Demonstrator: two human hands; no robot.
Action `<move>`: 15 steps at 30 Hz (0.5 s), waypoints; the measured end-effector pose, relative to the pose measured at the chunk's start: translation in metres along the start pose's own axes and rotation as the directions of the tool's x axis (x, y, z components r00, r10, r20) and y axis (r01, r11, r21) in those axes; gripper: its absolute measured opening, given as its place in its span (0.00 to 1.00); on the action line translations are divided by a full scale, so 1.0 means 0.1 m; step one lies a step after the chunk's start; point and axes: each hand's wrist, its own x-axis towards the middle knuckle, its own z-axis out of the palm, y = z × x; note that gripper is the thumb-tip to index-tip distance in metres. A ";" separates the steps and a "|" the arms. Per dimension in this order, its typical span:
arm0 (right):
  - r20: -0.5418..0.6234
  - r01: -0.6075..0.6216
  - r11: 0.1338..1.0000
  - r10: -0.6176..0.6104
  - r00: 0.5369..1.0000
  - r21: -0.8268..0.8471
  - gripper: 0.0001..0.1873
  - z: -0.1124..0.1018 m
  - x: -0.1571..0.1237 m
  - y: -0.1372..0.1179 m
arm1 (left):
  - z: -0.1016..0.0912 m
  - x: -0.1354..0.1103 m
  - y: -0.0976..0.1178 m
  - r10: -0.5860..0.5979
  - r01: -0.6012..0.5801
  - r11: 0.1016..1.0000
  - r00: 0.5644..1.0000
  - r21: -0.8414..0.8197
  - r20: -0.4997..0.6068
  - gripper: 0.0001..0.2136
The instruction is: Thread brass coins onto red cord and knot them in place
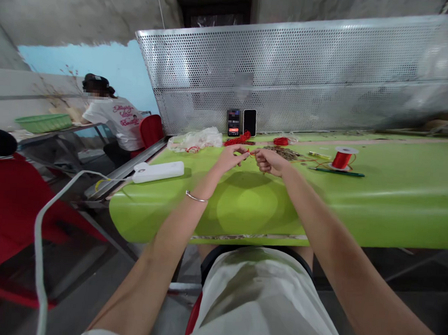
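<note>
Both my hands are raised close together over the green table (244,209). My left hand (232,157) pinches a thin red cord (251,153) between thumb and fingertips. Fingers curled, my right hand (270,162) grips the same cord just to the right. A small part of the cord shows between the hands; its ends are hidden by my fingers. Behind my right hand lies a pile of brownish flat pieces (285,153), too small to name. A spool of red thread (341,158) stands further right, with thread trailing from it toward my hands.
A dark green pen (337,172) lies before the spool. Two phones (233,122) lean on the perforated metal panel (290,80). Red cord bundles (284,141) and a clear plastic bag (199,138) lie at the back. A white device (159,171) with a cable lies left. Another person (116,118) sits far left.
</note>
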 end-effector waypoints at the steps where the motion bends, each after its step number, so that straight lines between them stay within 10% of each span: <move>1: -0.018 0.004 1.000 -0.004 1.000 -0.002 0.05 0.00 0.00 0.00 | 0.00 0.00 0.00 0.006 -0.006 1.000 1.000 0.009 0.013 0.05; 15: -0.013 0.077 0.997 -0.078 0.997 -0.024 0.04 -0.05 0.02 0.03 | 0.00 0.01 0.00 0.007 -0.007 1.000 1.000 0.008 -0.018 0.05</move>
